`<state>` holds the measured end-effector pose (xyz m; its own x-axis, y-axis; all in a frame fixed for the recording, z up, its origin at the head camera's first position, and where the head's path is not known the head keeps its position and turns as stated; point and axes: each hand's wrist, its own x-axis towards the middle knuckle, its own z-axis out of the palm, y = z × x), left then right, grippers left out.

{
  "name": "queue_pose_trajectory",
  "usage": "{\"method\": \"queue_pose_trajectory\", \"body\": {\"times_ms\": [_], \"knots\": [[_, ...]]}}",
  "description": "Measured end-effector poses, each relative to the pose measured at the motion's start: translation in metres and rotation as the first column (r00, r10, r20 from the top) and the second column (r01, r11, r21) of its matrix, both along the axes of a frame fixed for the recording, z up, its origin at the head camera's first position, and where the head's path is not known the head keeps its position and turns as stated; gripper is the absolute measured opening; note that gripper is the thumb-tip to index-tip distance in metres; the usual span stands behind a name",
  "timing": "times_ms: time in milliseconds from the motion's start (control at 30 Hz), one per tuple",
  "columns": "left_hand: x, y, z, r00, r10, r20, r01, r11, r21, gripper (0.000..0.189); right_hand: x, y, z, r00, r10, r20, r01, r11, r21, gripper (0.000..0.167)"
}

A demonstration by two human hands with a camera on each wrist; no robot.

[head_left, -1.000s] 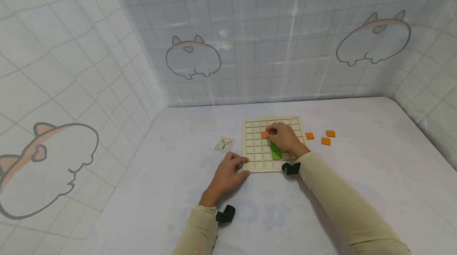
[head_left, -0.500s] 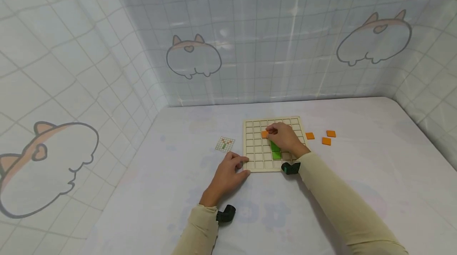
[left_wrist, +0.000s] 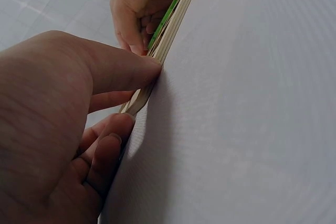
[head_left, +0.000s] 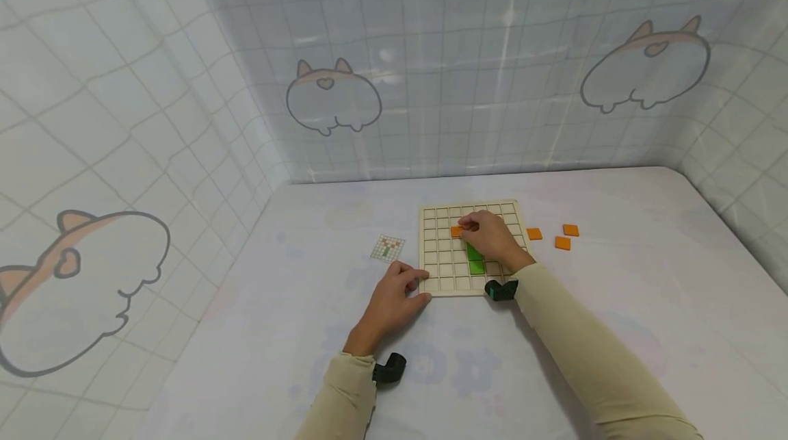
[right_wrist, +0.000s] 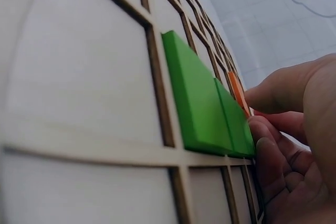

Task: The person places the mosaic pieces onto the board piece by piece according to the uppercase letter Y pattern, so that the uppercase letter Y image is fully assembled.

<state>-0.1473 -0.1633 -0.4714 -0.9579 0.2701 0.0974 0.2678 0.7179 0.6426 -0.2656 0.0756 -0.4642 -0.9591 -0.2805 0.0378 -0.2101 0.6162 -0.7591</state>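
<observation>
A wooden grid board [head_left: 440, 282] lies flat on the table. My left hand [head_left: 394, 300] grips its near left corner, thumb on the near edge and a finger on the left side; the left wrist view shows the thumb tip against the board's edge. Over the middle of the board, my right hand [head_left: 489, 238] has its fingertips at an orange tile [head_left: 455, 231]. In the right wrist view, fingers pinch that orange tile [right_wrist: 238, 93] at its edge. Green tiles [right_wrist: 197, 98] sit in adjoining cells, partly under the right hand in the head view.
Right of the board lie three loose orange tiles, one close to its edge [head_left: 534, 234] and two farther out [head_left: 570, 230]. A small card with a printed coloured grid [head_left: 387, 248] lies to the left. A tiled-pattern sheet [head_left: 431, 84] rises behind the table.
</observation>
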Motion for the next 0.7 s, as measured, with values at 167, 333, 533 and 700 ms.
{"method": "queue_pose_trajectory", "body": {"times_ms": [167,333,533,700], "knots": [[0.001,0.002,-0.001,1.0,0.007,0.003,-0.007,1.0,-0.004,0.033,0.0,0.004,-0.001,1.0,-0.005,0.022,0.005,1.0,-0.022,0.031],[0.002,0.002,0.0,1.0,0.006,0.013,-0.006,1.0,-0.003,0.033,0.008,0.008,0.002,0.997,-0.056,0.045,0.061,0.992,-0.113,0.029],[0.003,0.002,0.002,1.0,0.01,0.01,-0.01,1.0,-0.003,0.034,0.022,0.017,0.009,0.996,-0.088,0.01,0.088,0.979,-0.185,0.028],[0.001,0.002,0.002,1.0,0.025,0.005,-0.025,1.0,-0.002,0.034,0.032,0.03,0.013,0.995,-0.1,0.023,0.103,0.971,-0.214,0.029]]}}
